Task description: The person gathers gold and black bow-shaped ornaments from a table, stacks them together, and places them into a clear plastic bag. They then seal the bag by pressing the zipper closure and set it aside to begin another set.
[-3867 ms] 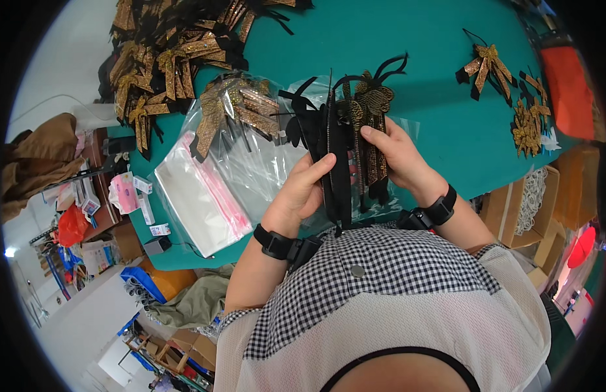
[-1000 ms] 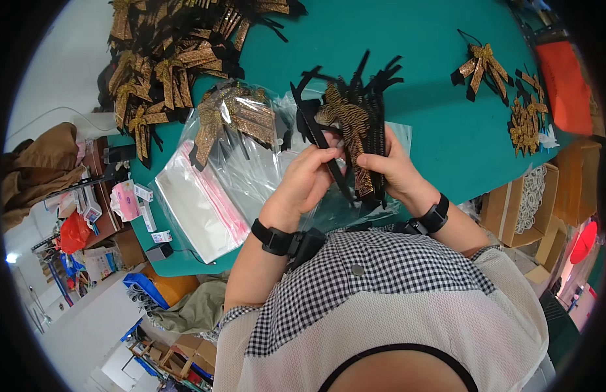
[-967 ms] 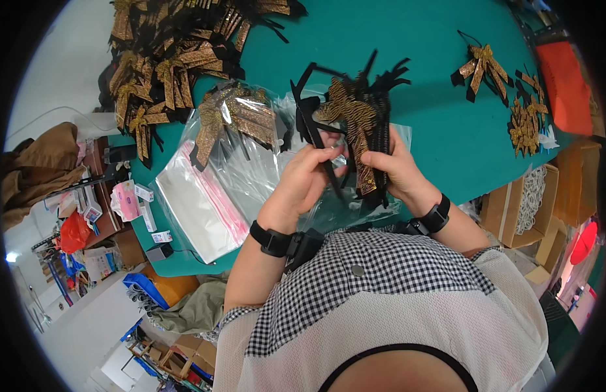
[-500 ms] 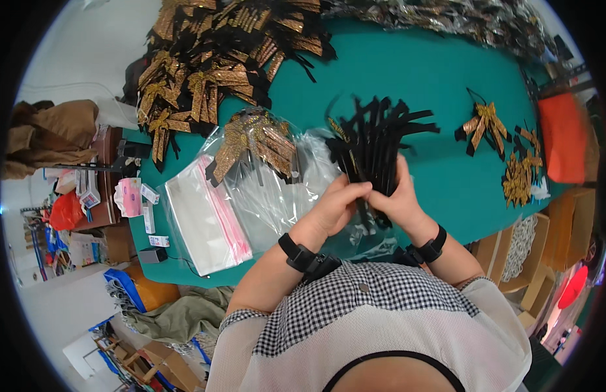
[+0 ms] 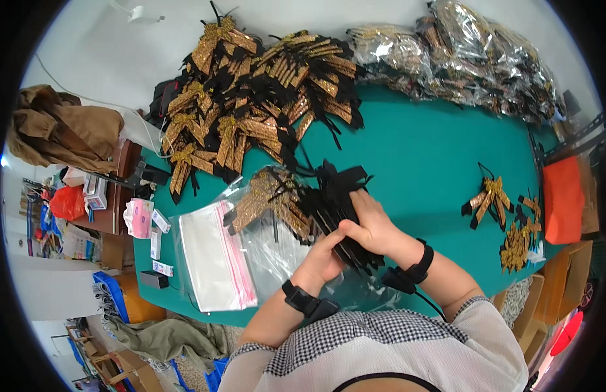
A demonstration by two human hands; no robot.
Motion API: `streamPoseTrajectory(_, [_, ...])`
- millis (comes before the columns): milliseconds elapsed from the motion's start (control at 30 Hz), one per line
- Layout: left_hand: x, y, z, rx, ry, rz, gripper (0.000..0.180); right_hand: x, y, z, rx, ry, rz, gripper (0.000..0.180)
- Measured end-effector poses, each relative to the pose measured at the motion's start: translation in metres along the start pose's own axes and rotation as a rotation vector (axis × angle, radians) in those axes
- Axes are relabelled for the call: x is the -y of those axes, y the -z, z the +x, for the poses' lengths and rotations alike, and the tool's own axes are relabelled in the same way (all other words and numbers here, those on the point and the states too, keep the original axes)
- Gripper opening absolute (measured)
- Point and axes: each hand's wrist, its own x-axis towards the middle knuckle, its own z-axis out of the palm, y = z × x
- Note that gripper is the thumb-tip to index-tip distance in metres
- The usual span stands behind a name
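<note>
Both hands are closed on a thick bundle of black-backed ribbon bows [image 5: 345, 196], its black strips turned up. My left hand [image 5: 324, 260] grips the bundle's lower left edge, with the thumb on top. My right hand [image 5: 373, 224] wraps round its right side, thumb pointing inward. Just left of the bundle, and partly covered by it, lie glittery gold bows [image 5: 267, 199] on a clear plastic bag [image 5: 267, 255]. Beside that bag rests a stack of clear bags with pink edges [image 5: 214, 261].
A big heap of gold-and-black bows [image 5: 244, 104] covers the far left of the green table [image 5: 420, 157]. Filled clear packages [image 5: 473, 59] are piled along the back right. A single bow [image 5: 491, 196] and small gold pieces [image 5: 515, 247] lie at right. Small boxes [image 5: 157, 245] line the left edge.
Both hands have brought the bundle leftward and nearer, beside the gold bows on the clear bag. My right hand has shifted along the bundle's side. The view has tilted upward.
</note>
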Motion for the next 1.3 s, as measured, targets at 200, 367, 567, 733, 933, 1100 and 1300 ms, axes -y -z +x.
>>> streamPoseTrajectory(200, [-0.028, -0.002, 0.006, 0.067, 0.034, -0.287, 0.041, 0.021, 0.032, 0.045, 0.194, 0.132, -0.206, 0.095])
streamPoseTrajectory(367, [-0.079, -0.025, 0.006, 0.066, -0.051, -0.191, 0.033, 0.049, 0.063, 0.099, 0.450, 0.221, -0.343, 0.100])
streamPoseTrajectory(567, [-0.128, -0.019, -0.013, 0.158, -0.263, -0.071, 0.055, 0.064, 0.096, 0.174, 0.862, 0.291, 0.065, 0.078])
streamPoseTrajectory(733, [-0.158, 0.000, -0.052, 0.085, -0.440, 0.070, 0.075, 0.033, 0.126, 0.260, 0.706, 0.024, 0.801, 0.047])
streamPoseTrajectory(933, [-0.153, 0.026, -0.084, -0.134, -0.536, 0.216, 0.091, -0.066, 0.091, 0.417, -0.154, 0.013, -0.454, 0.060])
streamPoseTrajectory(1100, [-0.147, 0.058, -0.100, -0.247, -0.479, 0.260, 0.087, -0.092, 0.060, 0.472, -0.189, -0.219, -0.823, 0.095])
streamPoseTrajectory(1300, [-0.152, 0.054, -0.086, -0.317, -0.549, 0.130, 0.096, -0.114, 0.066, 0.470, -0.062, -0.343, -0.636, 0.070])
